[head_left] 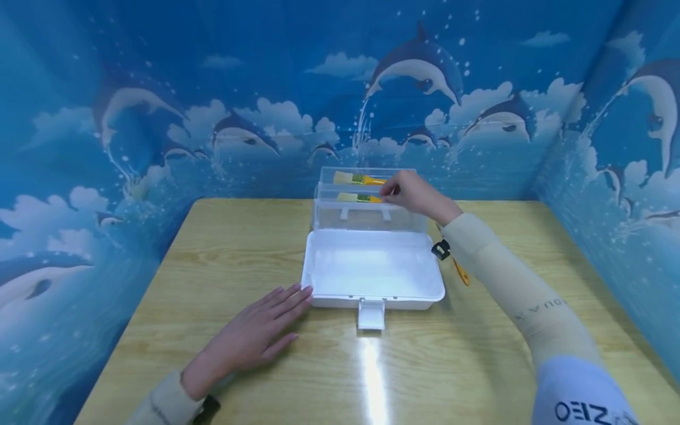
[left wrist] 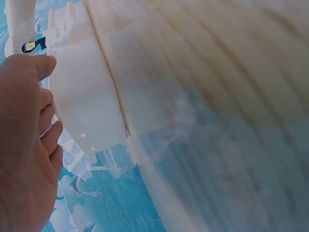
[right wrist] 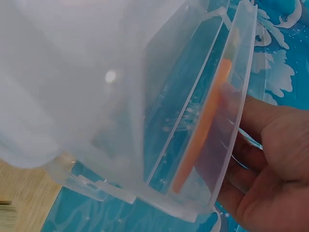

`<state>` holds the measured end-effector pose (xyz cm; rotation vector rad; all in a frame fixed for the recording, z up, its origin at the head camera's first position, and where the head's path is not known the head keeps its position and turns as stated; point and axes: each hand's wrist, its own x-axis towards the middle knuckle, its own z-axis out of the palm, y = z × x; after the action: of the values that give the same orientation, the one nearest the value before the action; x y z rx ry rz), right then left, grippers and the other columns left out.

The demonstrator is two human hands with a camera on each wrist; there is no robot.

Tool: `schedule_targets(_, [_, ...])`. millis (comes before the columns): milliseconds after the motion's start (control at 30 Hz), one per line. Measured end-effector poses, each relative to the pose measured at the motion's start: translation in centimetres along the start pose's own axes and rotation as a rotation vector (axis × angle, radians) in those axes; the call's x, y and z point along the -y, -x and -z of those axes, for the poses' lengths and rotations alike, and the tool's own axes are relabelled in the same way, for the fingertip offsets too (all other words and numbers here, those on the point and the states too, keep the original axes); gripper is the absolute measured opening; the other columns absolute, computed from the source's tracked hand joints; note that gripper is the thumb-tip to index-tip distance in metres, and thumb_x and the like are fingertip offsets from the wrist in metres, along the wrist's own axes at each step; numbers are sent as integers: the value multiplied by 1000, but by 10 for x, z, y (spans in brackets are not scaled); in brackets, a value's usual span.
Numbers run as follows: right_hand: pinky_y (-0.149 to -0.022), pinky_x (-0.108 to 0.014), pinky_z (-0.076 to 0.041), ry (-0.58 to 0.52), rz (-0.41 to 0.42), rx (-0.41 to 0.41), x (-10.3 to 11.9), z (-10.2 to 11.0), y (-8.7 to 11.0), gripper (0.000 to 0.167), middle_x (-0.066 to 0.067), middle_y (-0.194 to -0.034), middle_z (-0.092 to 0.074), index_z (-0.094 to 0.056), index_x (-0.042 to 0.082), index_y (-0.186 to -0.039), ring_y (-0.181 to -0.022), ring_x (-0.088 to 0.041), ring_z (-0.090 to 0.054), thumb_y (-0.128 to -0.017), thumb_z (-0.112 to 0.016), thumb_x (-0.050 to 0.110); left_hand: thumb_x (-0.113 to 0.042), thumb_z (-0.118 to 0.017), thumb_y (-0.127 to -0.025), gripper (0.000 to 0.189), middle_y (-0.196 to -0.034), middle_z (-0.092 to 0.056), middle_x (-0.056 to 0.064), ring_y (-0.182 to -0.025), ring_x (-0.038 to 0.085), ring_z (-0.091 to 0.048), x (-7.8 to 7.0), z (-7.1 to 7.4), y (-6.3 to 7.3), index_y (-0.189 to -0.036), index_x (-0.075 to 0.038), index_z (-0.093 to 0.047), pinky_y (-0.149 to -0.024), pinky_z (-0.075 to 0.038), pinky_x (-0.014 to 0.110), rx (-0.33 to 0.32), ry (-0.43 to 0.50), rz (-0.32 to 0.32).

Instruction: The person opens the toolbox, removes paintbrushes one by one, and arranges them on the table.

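Note:
A white plastic box [head_left: 372,268] stands with its clear lid and tiers raised at the back. Two paintbrushes with pale bristles and orange handles lie in the clear trays, an upper paintbrush [head_left: 350,178] and a lower paintbrush [head_left: 356,198]. At the lower one's handle my right hand [head_left: 411,193] curls its fingers and seems to pinch it. The right wrist view has an orange handle [right wrist: 203,128] inside the clear tray [right wrist: 236,130], some fingertips seen through the wall. With fingers extended, my left hand [head_left: 255,333] touches the box's front left corner.
An orange-handled brush [head_left: 461,271] lies on the table right of the box, partly under my right forearm. The white latch [head_left: 371,315] hangs open at the box's front. A dolphin-printed backdrop [head_left: 265,71] rises behind and beside the wooden table [head_left: 228,265].

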<state>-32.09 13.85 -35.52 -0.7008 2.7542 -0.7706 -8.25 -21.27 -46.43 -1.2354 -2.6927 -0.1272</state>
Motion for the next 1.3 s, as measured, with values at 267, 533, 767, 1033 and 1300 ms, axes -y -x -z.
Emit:
schedule_targets(267, [-94, -43, -61, 37, -1, 35, -4, 0, -5, 23, -15, -118, -73, -75, 5, -119, -108, -29, -69, -99, -64, 2, -39, -59, -102, 69, -169, -25, 2, -153, 25, -29, 0, 0, 0, -160, -11, -33, -130, -10, 33, 5, 1, 4])
schedule_targets(533, [-93, -43, -61, 50, 10, 56, -4, 3, -4, 25, -16, -119, -73, -74, 5, -121, -107, -29, -69, -99, -63, 1, -39, -58, -103, 69, -169, -24, 3, -154, 25, -28, -1, 2, 0, -160, -11, -32, -130, -7, 31, 10, 21, 2])
schedule_targets(767, [-92, -43, -61, 64, 10, 72, -4, 4, -5, 25, -16, -119, -73, -74, 5, -121, -105, -28, -69, -98, -64, 1, -40, -56, -103, 68, -169, -22, 2, -154, 25, -27, -1, 4, -1, -160, -11, -31, -128, -17, 39, 32, 27, 11])
schedule_targets(1033, [-100, -46, -57, 130, 11, 71, -1, 2, -7, 25, -16, -122, -71, -72, 4, -122, -111, -29, -66, -100, -62, 3, -39, -58, -103, 69, -169, -23, 2, -154, 25, -27, -1, 4, -1, -160, -12, -31, -126, -22, 42, 35, 26, 16])
schedule_targets(1300, [-96, -42, -58, 202, 22, 75, 2, 0, -6, 23, -14, -118, -70, -70, 3, -122, -105, -26, -64, -103, -58, 7, -39, -58, -103, 69, -169, -23, 2, -154, 24, -27, -1, 3, 0, -160, -12, -31, -130, -7, 32, 19, 25, 14])
